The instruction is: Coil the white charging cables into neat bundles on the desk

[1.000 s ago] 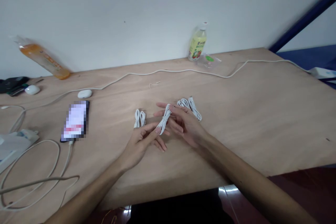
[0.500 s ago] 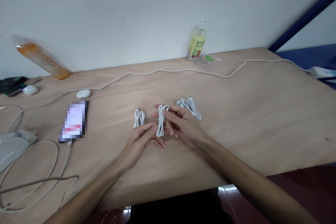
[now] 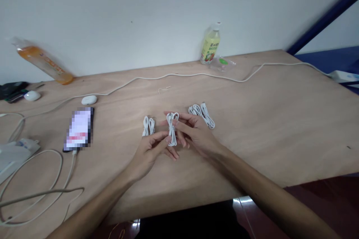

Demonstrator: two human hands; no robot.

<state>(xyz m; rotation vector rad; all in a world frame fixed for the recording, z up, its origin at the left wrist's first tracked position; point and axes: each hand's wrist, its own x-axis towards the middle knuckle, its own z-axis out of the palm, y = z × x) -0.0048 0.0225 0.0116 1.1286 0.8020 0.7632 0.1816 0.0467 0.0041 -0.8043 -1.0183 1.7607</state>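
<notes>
A white cable bundle [image 3: 172, 130], folded into loops and cinched at its middle, is held between my two hands above the table. My left hand [image 3: 150, 151] pinches its lower end between thumb and fingers. Around the upper part, my right hand [image 3: 198, 130] has its thumb on the front and its fingers behind. Two more coiled white cables [image 3: 148, 125] lie just beyond my left hand, partly covered by it. Beyond my right hand rest other coiled white cables [image 3: 206, 114], side by side.
A smartphone [image 3: 80, 129] with a plugged-in cord lies left, near a white earbud case [image 3: 89, 100]. A long white cord [image 3: 174, 75] crosses the table [image 3: 266, 130]. Against the wall stand a yellow drink bottle [image 3: 210, 46] and a leaning orange bottle [image 3: 46, 63]. A short tie [image 3: 164, 89] lies mid-table.
The held cable bundle has turned slightly, its top tipping left and its lower end shifting right. Both hands still grip it, with small finger movements.
</notes>
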